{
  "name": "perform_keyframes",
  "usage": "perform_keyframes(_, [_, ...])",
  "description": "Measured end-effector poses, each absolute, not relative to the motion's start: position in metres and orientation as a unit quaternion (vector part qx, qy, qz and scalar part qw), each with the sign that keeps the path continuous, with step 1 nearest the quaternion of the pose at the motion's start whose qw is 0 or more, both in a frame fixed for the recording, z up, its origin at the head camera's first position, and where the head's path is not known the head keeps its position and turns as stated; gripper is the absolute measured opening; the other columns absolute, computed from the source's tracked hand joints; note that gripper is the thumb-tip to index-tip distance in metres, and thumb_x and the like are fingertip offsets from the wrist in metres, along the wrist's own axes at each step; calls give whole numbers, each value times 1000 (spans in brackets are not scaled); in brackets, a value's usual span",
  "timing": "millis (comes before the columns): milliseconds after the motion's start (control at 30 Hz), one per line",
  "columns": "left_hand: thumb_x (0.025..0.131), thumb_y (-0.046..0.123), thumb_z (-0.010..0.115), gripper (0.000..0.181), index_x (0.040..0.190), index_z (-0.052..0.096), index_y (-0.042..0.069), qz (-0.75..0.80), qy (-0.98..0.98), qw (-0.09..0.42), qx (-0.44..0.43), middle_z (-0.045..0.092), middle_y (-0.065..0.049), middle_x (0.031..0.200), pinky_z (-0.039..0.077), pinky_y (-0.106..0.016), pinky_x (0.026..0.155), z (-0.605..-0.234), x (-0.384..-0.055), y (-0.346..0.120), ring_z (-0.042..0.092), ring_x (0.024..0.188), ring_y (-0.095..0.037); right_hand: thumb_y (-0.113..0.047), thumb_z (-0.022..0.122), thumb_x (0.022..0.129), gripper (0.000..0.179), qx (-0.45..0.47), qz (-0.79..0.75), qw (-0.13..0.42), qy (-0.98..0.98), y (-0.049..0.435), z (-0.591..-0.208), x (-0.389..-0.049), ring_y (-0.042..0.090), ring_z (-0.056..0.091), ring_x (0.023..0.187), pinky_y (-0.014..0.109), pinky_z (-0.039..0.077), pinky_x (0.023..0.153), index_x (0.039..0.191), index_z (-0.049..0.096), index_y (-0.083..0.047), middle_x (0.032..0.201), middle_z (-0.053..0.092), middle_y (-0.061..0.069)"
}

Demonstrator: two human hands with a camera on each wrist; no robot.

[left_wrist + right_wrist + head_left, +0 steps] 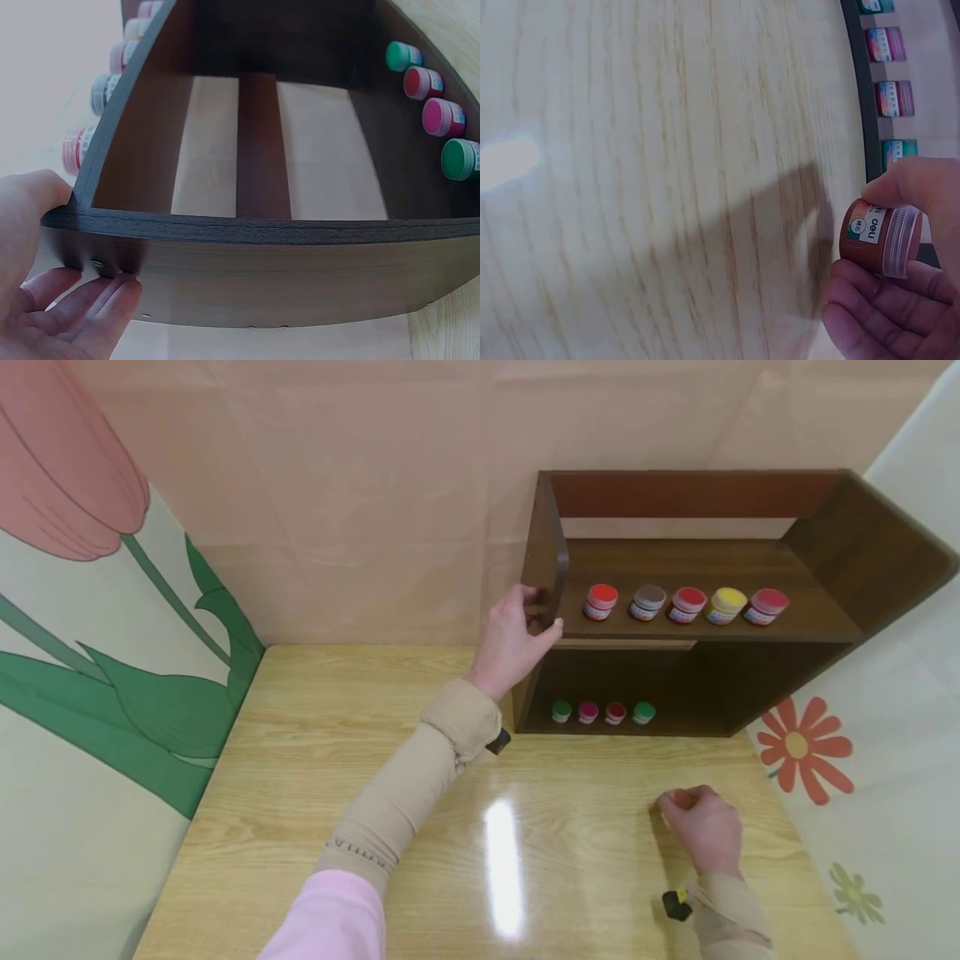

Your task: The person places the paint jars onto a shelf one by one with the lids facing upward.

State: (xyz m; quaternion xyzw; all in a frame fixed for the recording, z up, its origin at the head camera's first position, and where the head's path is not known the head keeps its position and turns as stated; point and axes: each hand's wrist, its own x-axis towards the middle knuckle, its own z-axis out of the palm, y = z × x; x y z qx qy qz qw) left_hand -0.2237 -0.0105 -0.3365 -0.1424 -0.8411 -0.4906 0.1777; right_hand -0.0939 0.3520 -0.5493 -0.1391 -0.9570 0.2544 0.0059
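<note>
My left hand [512,642] grips the left side panel of a dark brown two-tier shelf [750,568]. In the left wrist view its thumb lies by the panel's front edge and its fingers [97,311] rest on the outer face. Over the table, in front of the shelf, my right hand [705,828] holds a small reddish-brown paint jar [868,234] between thumb and fingers. The jar has a clear-edged lid and a printed label, and lies tilted on its side in the right wrist view. From the head view, the hand hides most of it.
Several paint jars line the upper shelf, among them an orange-red jar [601,602] and a yellow jar [725,606]. On the lower tier stand more, including a green jar [643,713] at the right end. The wooden table [360,718] meets flower-printed cloth walls at both sides.
</note>
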Motion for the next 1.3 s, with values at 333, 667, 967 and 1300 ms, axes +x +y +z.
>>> perform_keyframes(333, [91,20,77,42,122,55,0,-489,-843,177,-140,63,-11,118,52,-18,80,-336,-224,-11,68,94,-16,-36,78,89,51,-113,273,45,-954,351,-548,-102,30,65,80,34,51,62,117,64,3,95,70,20])
perform_keyframes(667, [91,20,77,42,121,54,1,-492,-840,180,-141,63,-11,117,52,-18,80,-336,-225,-11,68,95,-16,-28,81,86,45,-91,288,85,-949,355,-547,-115,29,62,84,33,47,64,118,68,0,100,69,18])
perform_keyframes(967, [91,20,77,42,121,55,0,-488,-841,182,-146,63,-12,117,54,-20,81,-336,-224,-11,69,95,-17,-11,79,81,32,-42,297,148,-942,359,-533,-140,29,54,81,40,39,65,111,74,0,89,65,17])
perform_keyframes(1300, [91,20,77,42,121,55,1,-489,-841,181,-142,63,-11,118,53,-19,81,-337,-224,-11,69,95,-17,0,75,77,32,-19,289,185,-939,368,-516,-177,33,50,82,44,36,65,109,74,2,92,60,21])
